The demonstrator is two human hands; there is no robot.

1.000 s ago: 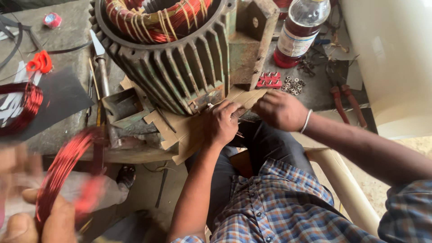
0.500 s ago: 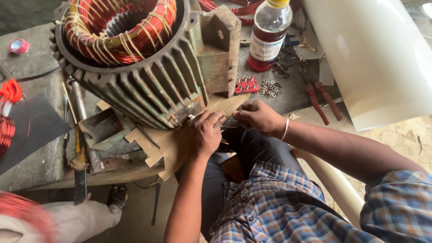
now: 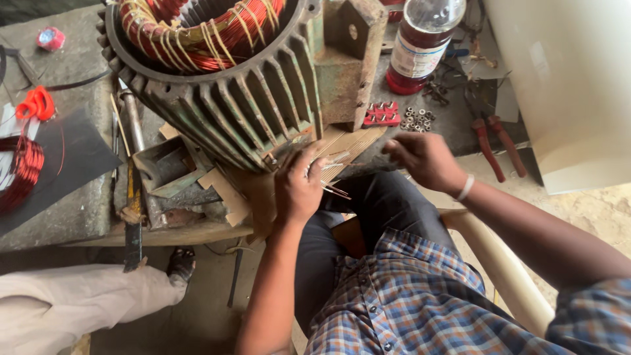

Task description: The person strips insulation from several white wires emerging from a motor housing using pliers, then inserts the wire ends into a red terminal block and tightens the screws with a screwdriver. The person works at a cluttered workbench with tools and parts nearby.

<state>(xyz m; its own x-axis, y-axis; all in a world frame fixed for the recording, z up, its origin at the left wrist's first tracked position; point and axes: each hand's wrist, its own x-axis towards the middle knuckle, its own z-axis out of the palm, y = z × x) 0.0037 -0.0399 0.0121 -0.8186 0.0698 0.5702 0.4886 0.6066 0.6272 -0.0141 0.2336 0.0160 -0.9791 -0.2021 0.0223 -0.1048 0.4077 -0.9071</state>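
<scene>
A big finned grey motor stator (image 3: 236, 98) with red copper windings (image 3: 197, 29) lies on the workbench. My left hand (image 3: 299, 187) is closed on a bunch of thin sticks (image 3: 335, 190) just below the stator's lower rim, beside a sheet of brown cardboard (image 3: 351, 144). My right hand (image 3: 424, 158) hovers to the right of it over the bench edge, fingers curled; whether anything is in it is blurred.
A bottle of dark red liquid (image 3: 420, 46), a red terminal block (image 3: 381, 113), loose nuts (image 3: 417, 119) and red-handled pliers (image 3: 496, 144) lie right of the stator. A red wire coil (image 3: 20, 171) sits far left. Another person's leg (image 3: 85, 299) is lower left.
The view shifted, so the stator sits more central. My right hand has drawn away to the right from the left hand, which still holds the sticks.
</scene>
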